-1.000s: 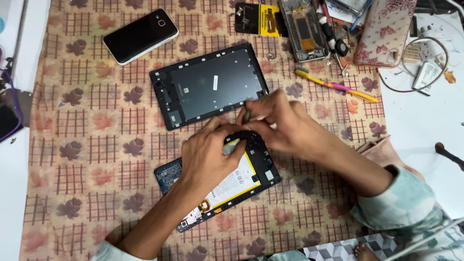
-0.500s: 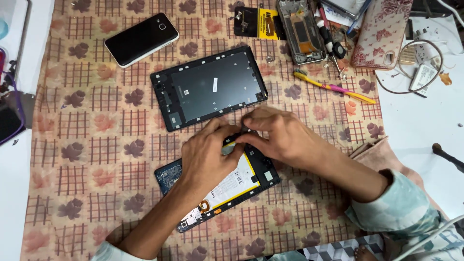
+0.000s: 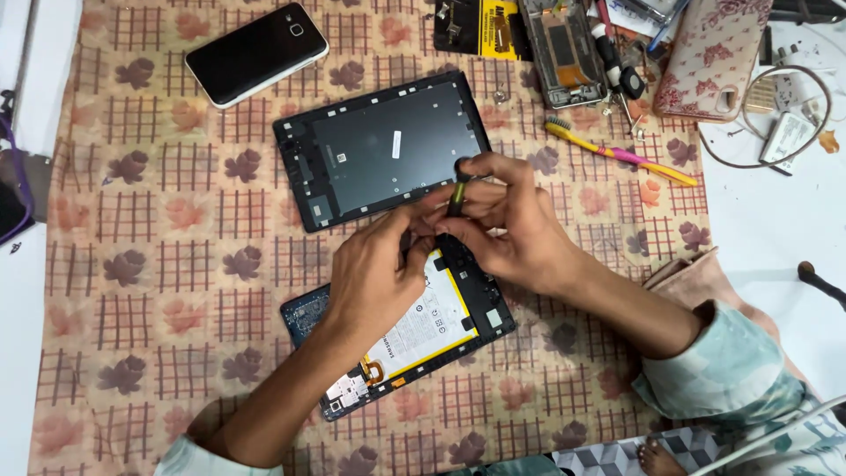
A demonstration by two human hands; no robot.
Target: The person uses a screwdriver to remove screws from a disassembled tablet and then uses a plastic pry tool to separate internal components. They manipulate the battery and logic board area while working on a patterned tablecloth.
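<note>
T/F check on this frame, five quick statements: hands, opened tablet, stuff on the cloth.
1. The right hand pinches a small dark tool upright. True.
2. The left hand rests on the black phone. False: it is on the opened tablet; the black phone lies apart at upper left.
3. The opened tablet shows a white, yellow-edged battery. True.
4. The separate tablet panel lies nearer the person than the opened tablet. False: it lies beyond it.
5. The yellow-and-pink toothbrush lies left of both hands. False: it lies to the right.
</note>
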